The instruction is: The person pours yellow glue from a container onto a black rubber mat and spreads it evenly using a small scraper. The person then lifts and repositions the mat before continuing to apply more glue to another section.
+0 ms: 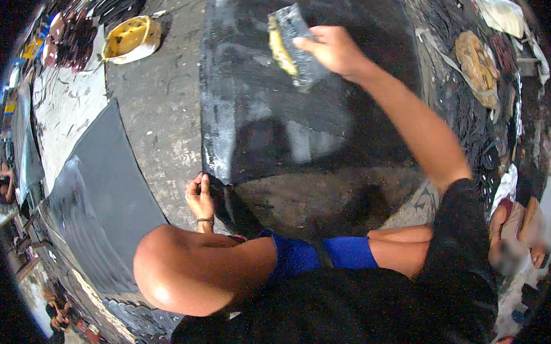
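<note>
My right hand point(338, 49) is closed on a flat, flexible-looking spreader point(303, 32) with yellow paste smeared along its left edge. It is over the upper part of a large black sheet point(252, 68) lying on the ground in front of me. Pale, wet-looking streaks run down the sheet's left side and across its middle. At the sheet's near left corner, my left hand point(201, 200) pinches the edge between thumb and fingers. A narrow dark piece point(237, 207) hangs or lies below that corner, beside my wrist; whether it belongs to the sheet I cannot tell.
A yellow tub point(131, 40) with paste-coated walls stands at the far left. Left of my knee lies another dark grey sheet point(97, 173), partly over a white sheet point(70, 107). Dark scraps and a tan bundle point(477, 65) lie at the right. Other people show at the rim.
</note>
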`<state>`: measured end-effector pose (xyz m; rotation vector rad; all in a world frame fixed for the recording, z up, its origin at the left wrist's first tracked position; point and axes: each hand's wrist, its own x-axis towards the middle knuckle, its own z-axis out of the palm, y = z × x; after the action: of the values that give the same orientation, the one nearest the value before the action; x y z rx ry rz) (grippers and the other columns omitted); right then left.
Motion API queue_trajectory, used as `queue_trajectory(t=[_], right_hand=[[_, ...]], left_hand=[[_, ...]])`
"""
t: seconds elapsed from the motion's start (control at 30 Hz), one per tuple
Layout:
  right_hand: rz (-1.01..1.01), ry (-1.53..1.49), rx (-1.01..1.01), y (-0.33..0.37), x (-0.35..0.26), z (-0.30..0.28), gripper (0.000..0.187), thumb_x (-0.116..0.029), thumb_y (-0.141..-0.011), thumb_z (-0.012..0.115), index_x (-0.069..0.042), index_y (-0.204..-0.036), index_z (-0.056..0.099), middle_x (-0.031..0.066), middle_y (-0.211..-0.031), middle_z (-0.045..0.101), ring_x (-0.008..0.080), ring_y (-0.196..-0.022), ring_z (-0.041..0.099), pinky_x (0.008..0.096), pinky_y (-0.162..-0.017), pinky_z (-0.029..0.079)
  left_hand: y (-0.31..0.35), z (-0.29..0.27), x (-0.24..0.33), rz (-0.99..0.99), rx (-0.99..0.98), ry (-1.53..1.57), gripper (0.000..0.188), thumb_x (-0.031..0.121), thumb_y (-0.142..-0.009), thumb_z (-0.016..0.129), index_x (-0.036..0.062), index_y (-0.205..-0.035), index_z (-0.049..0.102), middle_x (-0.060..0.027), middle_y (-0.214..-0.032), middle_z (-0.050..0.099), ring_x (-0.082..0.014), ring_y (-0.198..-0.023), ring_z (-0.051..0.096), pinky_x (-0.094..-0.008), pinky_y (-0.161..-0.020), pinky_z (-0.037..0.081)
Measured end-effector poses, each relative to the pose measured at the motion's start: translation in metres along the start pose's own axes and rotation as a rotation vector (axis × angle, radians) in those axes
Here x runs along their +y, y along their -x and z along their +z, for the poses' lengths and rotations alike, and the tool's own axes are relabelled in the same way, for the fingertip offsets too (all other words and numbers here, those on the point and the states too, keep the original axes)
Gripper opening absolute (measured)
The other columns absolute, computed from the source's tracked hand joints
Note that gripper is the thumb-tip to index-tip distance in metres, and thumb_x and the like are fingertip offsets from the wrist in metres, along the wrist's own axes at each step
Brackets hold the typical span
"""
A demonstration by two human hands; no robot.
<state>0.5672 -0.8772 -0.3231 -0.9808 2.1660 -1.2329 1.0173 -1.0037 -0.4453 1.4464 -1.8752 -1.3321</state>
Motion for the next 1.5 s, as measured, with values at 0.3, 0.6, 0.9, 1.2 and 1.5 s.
queue_trajectory(t=[0.3,0.6,0.9,1.2,1.5], right_hand=[[-0.058,0.901,0.086,-0.085,-0.008,0.114,0.029,-0.019,-0.087,0.060,-0.016,-0.115,0.062,0.0101,-0.102,0.064,0.0342,-0.095,0.065,0.0464,-0.081,0.052],[-0.242,0.838,-0.318,0.003,-0.006,0.146,0.029,-0.017,-0.087,0.059,-0.017,-0.115,0.063,0.0085,-0.096,0.064,0.0314,-0.087,0.064,0.0445,-0.074,0.054],[-0.395,0.810,-0.282,0.168,-0.037,0.203,0.031,-0.012,-0.079,0.056,-0.009,-0.109,0.064,0.0030,-0.099,0.063,0.0206,-0.085,0.061,0.0366,-0.070,0.050],[-0.054,0.241,-0.134,0.207,-0.039,0.201,0.021,-0.015,-0.083,0.066,-0.005,-0.101,0.066,0.0148,-0.087,0.066,0.0317,-0.075,0.064,0.0377,-0.070,0.052],[0.251,0.111,0.021,0.005,-0.061,0.166,0.022,-0.021,-0.092,0.062,0.000,-0.099,0.065,0.0083,-0.086,0.070,0.0159,-0.072,0.065,0.0326,-0.068,0.052]], left_hand=[[-0.001,-0.006,-0.009,-0.050,-0.024,0.002,0.020,0.022,-0.088,0.070,0.0023,-0.092,0.070,-0.0046,-0.081,0.062,-0.0118,-0.070,0.054,-0.0271,-0.065,0.044],[0.000,-0.020,0.009,-0.035,-0.049,-0.070,0.012,0.011,-0.088,0.069,0.0002,-0.091,0.070,-0.0055,-0.087,0.065,-0.0122,-0.082,0.058,-0.0268,-0.075,0.047],[-0.002,-0.021,0.018,-0.313,-0.193,0.221,0.022,0.015,-0.091,0.067,0.0001,-0.107,0.071,-0.0044,-0.099,0.069,-0.0093,-0.091,0.060,-0.0250,-0.084,0.047],[-0.011,-0.020,0.013,-0.151,-0.227,0.083,0.024,0.017,-0.090,0.067,0.0008,-0.108,0.071,-0.0039,-0.094,0.071,-0.0076,-0.080,0.061,-0.0230,-0.073,0.050],[-0.013,-0.024,0.011,-0.167,-0.177,0.131,0.021,0.015,-0.089,0.069,-0.0003,-0.103,0.071,-0.0026,-0.085,0.070,-0.0067,-0.076,0.061,-0.0248,-0.071,0.051]])
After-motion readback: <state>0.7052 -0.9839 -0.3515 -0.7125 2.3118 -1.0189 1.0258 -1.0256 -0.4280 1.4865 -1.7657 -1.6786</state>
